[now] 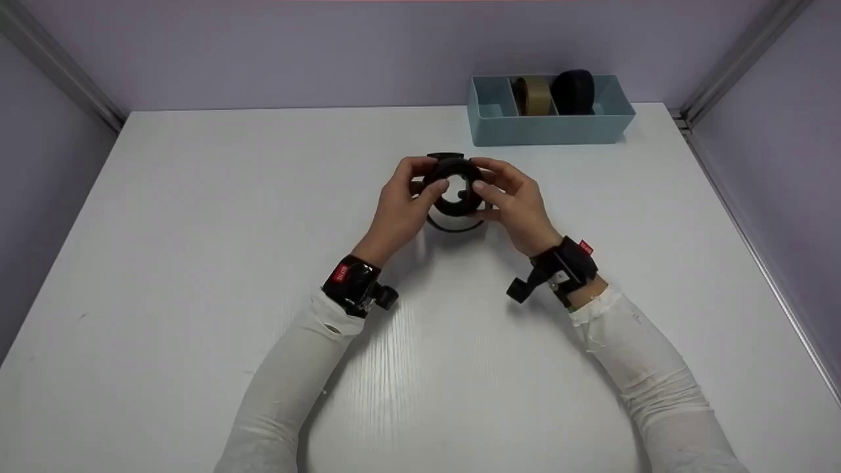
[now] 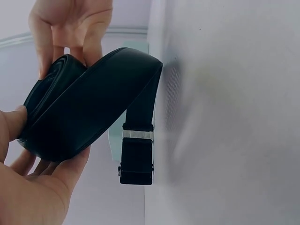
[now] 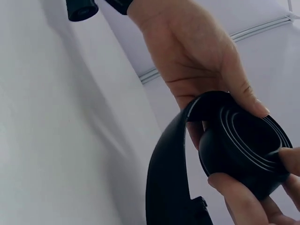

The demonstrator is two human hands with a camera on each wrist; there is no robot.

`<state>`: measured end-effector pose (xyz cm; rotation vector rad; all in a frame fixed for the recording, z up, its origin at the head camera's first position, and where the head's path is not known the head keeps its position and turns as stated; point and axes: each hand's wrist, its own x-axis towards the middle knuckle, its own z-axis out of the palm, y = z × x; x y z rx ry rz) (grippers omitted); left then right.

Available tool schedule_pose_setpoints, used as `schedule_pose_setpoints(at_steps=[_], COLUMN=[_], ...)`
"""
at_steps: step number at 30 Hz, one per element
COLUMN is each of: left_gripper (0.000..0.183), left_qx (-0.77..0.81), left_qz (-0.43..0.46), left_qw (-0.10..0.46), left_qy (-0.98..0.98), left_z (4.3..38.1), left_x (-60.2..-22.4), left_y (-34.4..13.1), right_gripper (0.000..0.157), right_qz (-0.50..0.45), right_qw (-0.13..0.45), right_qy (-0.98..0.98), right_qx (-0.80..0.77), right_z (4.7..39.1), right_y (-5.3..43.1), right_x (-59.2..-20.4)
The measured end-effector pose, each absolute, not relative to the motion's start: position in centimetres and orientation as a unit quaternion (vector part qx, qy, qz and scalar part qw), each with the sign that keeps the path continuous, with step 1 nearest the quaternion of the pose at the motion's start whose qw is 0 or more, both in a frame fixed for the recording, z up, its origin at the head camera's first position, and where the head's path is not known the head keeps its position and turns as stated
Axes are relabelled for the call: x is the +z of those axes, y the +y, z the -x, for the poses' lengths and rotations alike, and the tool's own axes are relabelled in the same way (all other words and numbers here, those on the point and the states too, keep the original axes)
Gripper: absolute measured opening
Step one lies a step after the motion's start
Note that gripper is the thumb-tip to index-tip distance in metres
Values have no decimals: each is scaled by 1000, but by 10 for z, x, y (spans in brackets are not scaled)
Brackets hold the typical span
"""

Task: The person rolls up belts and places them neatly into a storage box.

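Observation:
Both hands hold a black belt, wound into a coil with its hole facing up in the head view. My left hand grips the coil's left side, thumb on the upper edge. From the right, my right hand pinches it between thumb and fingers. A loose length of belt loops away outside the coil. In the left wrist view, the belt's loose end hangs down with a metal buckle. Several tight layers of the belt show in the right wrist view. The coil is held above the white table.
At the back right stands a blue divided box. Its middle section holds a tan coil, and its right section a black coil. Pale walls border the table at the back and sides.

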<state>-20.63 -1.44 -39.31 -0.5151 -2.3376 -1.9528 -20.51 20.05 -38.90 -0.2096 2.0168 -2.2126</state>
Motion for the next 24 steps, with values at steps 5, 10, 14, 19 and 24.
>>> schedule_pose_setpoints(at_steps=[5, 10, 14, 19, 24], left_gripper=[42, 39, 36, 37, 37], left_qx=[-629, -628, -618, -583, -569], left_qz=[169, 176, 173, 182, 185], left_qw=[29, 29, 25, 5, -7], left_qy=[-758, -757, -766, -792, -801], left_z=[207, 206, 205, 203, 203], left_x=[-393, -393, -391, -390, -391], left_y=[-14, -17, -19, -20, -18], right_gripper=[44, 46, 46, 43, 43], right_qz=[58, 71, 96, 135, 145], right_qw=[77, 91, 96, 107, 129], right_qy=[659, 677, 712, 747, 758], right_qx=[-746, -727, -689, -642, -623], right_z=[206, 206, 207, 209, 209], right_y=[200, 201, 205, 211, 213], right_x=[-390, -388, -385, -382, -381])
